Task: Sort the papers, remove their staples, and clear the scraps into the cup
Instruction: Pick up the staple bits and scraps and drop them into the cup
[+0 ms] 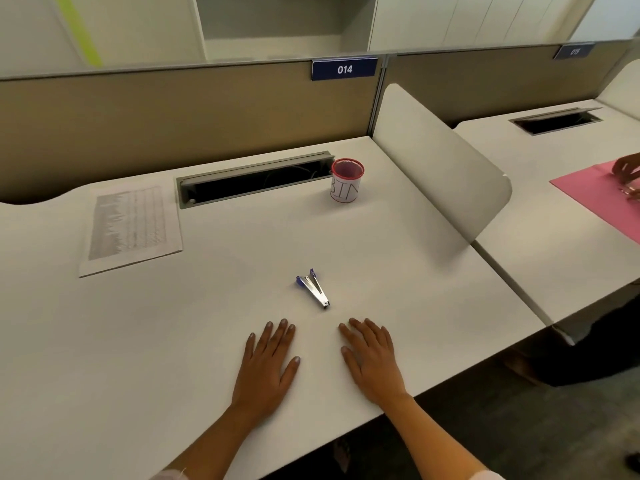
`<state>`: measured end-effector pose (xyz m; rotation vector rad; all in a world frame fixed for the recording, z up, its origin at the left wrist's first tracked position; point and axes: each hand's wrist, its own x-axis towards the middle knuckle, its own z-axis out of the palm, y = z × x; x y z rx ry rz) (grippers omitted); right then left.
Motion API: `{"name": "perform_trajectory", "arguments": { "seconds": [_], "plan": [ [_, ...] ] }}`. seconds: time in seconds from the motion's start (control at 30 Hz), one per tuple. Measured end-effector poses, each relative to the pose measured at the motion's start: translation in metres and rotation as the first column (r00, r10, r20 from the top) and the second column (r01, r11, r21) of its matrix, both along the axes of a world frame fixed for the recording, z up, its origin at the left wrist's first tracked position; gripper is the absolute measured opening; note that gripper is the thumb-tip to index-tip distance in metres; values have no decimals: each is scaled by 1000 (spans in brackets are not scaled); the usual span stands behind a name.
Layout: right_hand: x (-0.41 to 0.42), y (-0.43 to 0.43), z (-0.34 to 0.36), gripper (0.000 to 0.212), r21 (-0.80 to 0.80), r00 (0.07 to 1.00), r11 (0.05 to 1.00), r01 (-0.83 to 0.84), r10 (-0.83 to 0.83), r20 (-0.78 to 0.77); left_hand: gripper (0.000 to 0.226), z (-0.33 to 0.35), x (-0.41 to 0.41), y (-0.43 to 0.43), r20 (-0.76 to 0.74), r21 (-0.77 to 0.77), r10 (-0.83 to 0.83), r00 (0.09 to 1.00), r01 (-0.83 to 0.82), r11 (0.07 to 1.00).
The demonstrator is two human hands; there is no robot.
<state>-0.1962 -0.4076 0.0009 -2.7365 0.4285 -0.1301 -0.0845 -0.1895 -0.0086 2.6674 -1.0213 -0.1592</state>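
Note:
A stack of printed papers (130,226) lies at the left of the white desk (214,306). A blue and silver staple remover (313,287) lies on the desk's middle, just beyond my fingertips. A red mesh cup (347,180) with a white label reading BIN stands at the back, right of the cable slot. My left hand (268,362) lies flat on the desk with fingers straight. My right hand (372,358) lies flat beside it, palm down. Neither hand holds anything.
An open cable slot (256,181) runs along the back of the desk. A curved white divider (440,164) bounds the right side. On the neighbouring desk another person's hand (627,171) rests on a pink sheet (602,202). The desk's front edge runs diagonally past my right wrist.

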Motion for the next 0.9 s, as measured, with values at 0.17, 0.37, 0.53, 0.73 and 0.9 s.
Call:
{"name": "perform_trajectory", "arguments": {
  "seconds": [0.17, 0.37, 0.53, 0.73, 0.9],
  "plan": [
    [-27, 23, 0, 47, -32, 989, 989, -147, 147, -21, 61, 1, -1, 2, -12, -9, -9, 1000, 9, 1000],
    [-64, 50, 3, 57, -10, 955, 955, -296, 297, 9, 59, 0, -3, 7, -27, -28, -32, 999, 31, 999],
    [-82, 63, -5, 52, -43, 894, 907, -419, 420, 156, 58, 1, -10, 21, -34, -58, -63, 997, 61, 996],
    [-85, 77, -19, 20, -171, 800, 858, -485, 514, 309, 56, 1, -16, 37, -34, -51, -90, 995, 88, 995],
    [-87, 83, -12, 17, -165, 805, 854, -493, 520, 286, 56, 1, -18, 42, -36, -66, -96, 995, 93, 993]
  ]
}}
